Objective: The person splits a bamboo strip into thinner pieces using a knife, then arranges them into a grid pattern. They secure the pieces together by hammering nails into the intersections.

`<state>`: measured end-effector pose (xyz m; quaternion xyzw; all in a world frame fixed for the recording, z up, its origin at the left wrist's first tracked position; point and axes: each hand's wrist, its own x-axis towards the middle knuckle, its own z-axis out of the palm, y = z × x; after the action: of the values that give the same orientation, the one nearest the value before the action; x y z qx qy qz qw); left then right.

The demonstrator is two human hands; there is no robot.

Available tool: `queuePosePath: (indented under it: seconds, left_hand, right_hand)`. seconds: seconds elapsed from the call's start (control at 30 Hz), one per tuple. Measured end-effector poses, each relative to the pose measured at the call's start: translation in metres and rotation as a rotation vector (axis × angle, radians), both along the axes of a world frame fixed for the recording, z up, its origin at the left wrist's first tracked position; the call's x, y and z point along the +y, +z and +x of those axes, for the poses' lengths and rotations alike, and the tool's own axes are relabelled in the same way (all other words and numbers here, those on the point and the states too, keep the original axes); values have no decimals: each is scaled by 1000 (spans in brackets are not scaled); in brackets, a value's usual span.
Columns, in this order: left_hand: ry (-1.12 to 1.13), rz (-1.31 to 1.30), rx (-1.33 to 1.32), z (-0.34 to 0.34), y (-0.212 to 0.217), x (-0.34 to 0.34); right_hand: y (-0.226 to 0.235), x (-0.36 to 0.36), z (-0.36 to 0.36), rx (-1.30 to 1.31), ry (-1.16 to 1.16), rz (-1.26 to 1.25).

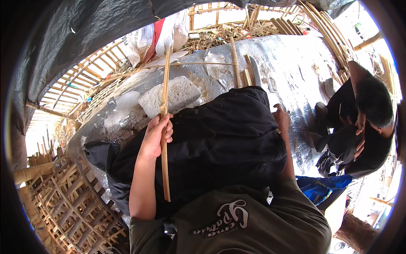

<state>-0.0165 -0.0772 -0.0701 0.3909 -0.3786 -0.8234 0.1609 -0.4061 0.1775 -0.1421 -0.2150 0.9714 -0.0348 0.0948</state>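
Observation:
My left hand (159,132) is closed around a long, narrow bamboo strip (165,169), gripping it near a knobby joint. The strip stands nearly lengthwise in front of me, over the black cloth (211,135) covering my legs. Just beyond that hand, a rough grey stone block (177,94) lies on the ground sheet, partly behind the strip. My right hand (282,118) is against the side of my right knee; most of its fingers are hidden, and I see nothing in it. Beyond the knee lie a dark blade-like piece (255,73) and short bamboo pieces (247,77).
A person (363,114) in dark clothing sits bent over at the right. Woven bamboo panels (72,207) stand at the lower left. A grey, shiny sheet (292,63) covers the ground. Bamboo fencing (89,74) and white sacks (173,34) line the far side. Blue plastic (323,186) lies at my right.

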Motion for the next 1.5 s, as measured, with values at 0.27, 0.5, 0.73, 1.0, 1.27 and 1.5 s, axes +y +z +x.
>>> queuePosePath:
  seconds: [0.27, 0.5, 0.73, 1.0, 1.27, 1.5]
  left_hand:
    - [-22, -12, 28, 0, 1, 1]
    - [23, -1, 121, 3, 1, 1]
    - [81, -124, 446, -14, 37, 2]
    - [46, -252, 172, -30, 54, 15]
    - [-257, -1600, -1245, -48, 52, -70]
    - [-649, -1523, -1805, -71, 50, -212]
  right_hand:
    - [108, -8, 26, -45, 188, -378]
    - [172, -63, 102, 155, 503, -630]
    - [154, -119, 215, -1132, 858, -443]
    - [109, -125, 208, -1845, 782, -646]
    - [73, -125, 180, -1843, 616, -834]
    - [64, -128, 169, -1873, 480, -1004]
